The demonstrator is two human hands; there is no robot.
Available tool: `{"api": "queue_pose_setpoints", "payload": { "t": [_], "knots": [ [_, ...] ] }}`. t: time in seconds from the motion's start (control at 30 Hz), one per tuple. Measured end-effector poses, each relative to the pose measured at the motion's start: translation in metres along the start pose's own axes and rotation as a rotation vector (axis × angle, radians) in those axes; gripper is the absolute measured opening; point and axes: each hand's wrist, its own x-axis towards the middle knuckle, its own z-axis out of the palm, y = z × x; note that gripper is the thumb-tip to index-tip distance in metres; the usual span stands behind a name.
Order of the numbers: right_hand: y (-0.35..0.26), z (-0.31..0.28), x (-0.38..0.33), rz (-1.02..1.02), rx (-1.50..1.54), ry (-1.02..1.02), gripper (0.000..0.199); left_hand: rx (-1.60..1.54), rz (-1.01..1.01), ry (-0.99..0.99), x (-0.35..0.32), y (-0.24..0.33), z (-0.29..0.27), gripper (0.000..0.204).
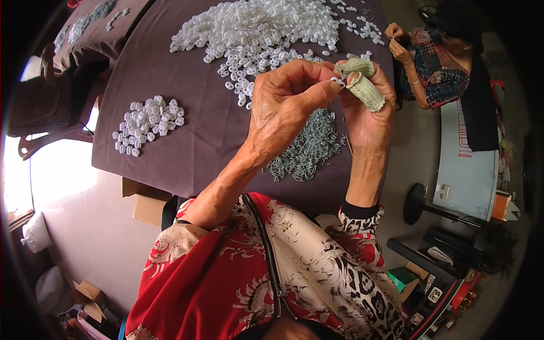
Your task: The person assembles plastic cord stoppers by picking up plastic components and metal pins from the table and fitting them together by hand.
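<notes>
Above the table my left hand point(286, 99) pinches a small white plastic piece point(338, 82) between thumb and forefinger. My right hand point(368, 113) meets it at the same spot, its fingers closed together. Pale green ribbed finger covers point(365, 92) sit on two of its fingers. Whatever is between the right fingertips is too small and too covered to make out. Below the hands lies a heap of small grey screw-like pins point(309, 148), partly hidden by my left wrist. Beyond them spreads a large pile of white two-holed oval pieces point(266, 28).
A smaller group of white pieces point(148, 124) lies at the left of the dark-clothed table point(192, 153). Another person point(439, 68) works at the right. A white box-like panel point(467, 170) stands on the right, a cardboard box point(148, 208) under the table's left edge.
</notes>
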Motion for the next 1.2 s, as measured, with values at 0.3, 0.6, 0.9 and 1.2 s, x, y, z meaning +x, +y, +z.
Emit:
{"api": "queue_pose_setpoints", "payload": {
  "t": [0.3,0.6,0.9,1.2],
  "knots": [
    [-0.007,0.001,0.001,-0.001,-0.155,-0.001,0.025,0.013,-0.021,-0.008,0.001,0.001,-0.001,0.01],
    [-0.013,0.005,0.005,-0.016,-0.348,-0.052,0.028,0.018,-0.022,0.018,-0.001,0.002,-0.001,0.008],
    [-0.007,0.008,0.005,-0.03,-0.325,-0.059,0.026,0.04,-0.02,0.03,-0.001,0.002,-0.003,0.01],
    [0.001,0.014,0.004,-0.015,-0.276,-0.05,0.022,-0.01,0.009,0.048,-0.002,-0.002,-0.008,0.01]
  ]
}}
